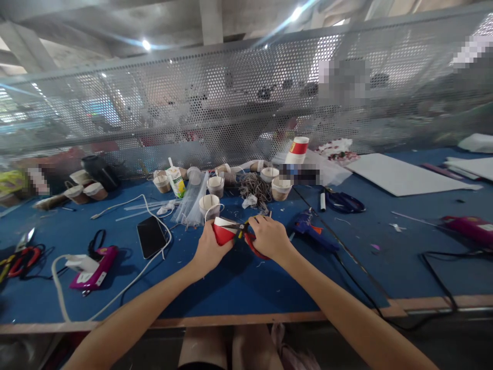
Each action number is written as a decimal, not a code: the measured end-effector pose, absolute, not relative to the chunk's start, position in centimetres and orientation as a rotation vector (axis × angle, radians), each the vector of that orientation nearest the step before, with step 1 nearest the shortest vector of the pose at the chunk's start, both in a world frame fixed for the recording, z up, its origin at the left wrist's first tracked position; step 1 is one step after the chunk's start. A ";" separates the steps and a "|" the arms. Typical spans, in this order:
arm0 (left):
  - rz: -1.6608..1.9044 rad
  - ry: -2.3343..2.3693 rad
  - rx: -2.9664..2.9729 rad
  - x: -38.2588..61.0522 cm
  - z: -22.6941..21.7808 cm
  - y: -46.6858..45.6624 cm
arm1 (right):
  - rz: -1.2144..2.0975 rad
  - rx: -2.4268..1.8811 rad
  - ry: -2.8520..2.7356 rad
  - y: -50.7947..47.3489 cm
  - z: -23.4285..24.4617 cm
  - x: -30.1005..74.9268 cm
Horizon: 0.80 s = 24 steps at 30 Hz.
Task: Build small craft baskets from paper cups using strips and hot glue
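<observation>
So on the near left of the blue bench [127,295] there's a pair of orange-handled scissors [25,261], then a purple power strip [94,272] with a white plug in it, then a dark phone [151,237] lying flat.

Near the middle, the left hand [210,245] has a red-and-white paper cup [223,234] gripped by its side, held just above the bench. I'd guess it's super light, a bit stiff but thin-walled, so it'd dent if squeezed hard. Maybe slightly slick too if it's coated. Best hold is probably low on the wall by the base, fingers curved around, clear of the blades.

Just right of that, the right hand [270,235] is wrapped around the red-handled scissors [252,245], blades pointing left at the cup. Can't tell how far apart the blades are.

Further right is a blue glue gun [314,228], and a white board [408,173] lies on the far right.
</observation>
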<state>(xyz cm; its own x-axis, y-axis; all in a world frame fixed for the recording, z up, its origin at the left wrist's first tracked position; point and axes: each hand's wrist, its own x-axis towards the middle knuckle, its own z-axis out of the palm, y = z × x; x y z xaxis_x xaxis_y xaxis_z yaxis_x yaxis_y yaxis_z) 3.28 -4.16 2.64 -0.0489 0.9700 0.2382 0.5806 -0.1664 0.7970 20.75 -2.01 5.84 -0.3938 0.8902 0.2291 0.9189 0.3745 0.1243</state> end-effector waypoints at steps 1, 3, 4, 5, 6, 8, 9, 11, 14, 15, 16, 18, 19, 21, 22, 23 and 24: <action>1.106 1.647 1.750 3.2 2.7 -4.1 | -0.347 -1.662 -2.500 -2.0 5.8 20.8; 1.101 1.655 1.736 3.0 2.7 -4.0 | -0.338 -1.680 -2.495 -1.9 5.7 20.8; 1.103 1.656 1.739 3.0 2.7 -3.9 | -0.331 -1.687 -2.491 -1.9 5.6 20.8; 1.106 1.655 1.743 2.9 2.7 -3.8 | -0.322 -1.692 -2.484 -1.8 5.5 20.7; 1.108 1.653 1.746 2.9 2.6 -3.8 | -0.310 -1.693 -2.477 -1.8 5.4 20.7; 1.115 1.642 1.759 2.9 2.5 -3.7 | -0.286 -1.690 -2.461 -1.8 5.3 20.5; 1.121 1.637 1.772 2.9 2.4 -3.7 | -0.276 -1.687 -2.454 -1.8 5.2 20.4; 1.138 1.626 1.806 3.0 2.2 -3.7 | -0.266 -1.683 -2.447 -1.8 5.1 20.2; 1.149 1.621 1.854 3.1 2.0 -3.7 | -0.264 -1.675 -2.454 -1.8 5.0 20.1; 1.146 1.616 1.870 3.1 2.0 -3.8 | -0.267 -1.674 -2.455 -1.8 5.1 20.1; 1.144 1.613 1.883 3.1 2.0 -3.9 | -0.269 -1.674 -2.455 -1.9 5.1 20.1; 1.138 1.613 1.903 3.2 2.1 -4.0 | -0.272 -1.674 -2.454 -1.9 5.2 20.0; 1.131 1.615 1.909 3.3 2.2 -4.1 | -0.271 -1.672 -2.457 -2.0 5.2 20.0; 1.116 1.618 1.923 3.3 2.3 -4.2 | -0.271 -1.668 -2.463 -2.1 5.3 20.0; 1.108 1.616 1.932 3.4 2.3 -4.2 | -0.270 -1.666 -2.466 -2.1 5.3 20.0; 1.104 1.614 1.940 3.4 2.3 -4.3 | -0.266 -1.668 -2.468 -2.1 5.3 20.0; 1.104 1.615 1.945 3.4 2.3 -4.3 | -0.257 -1.672 -2.472 -2.1 5.2 20.0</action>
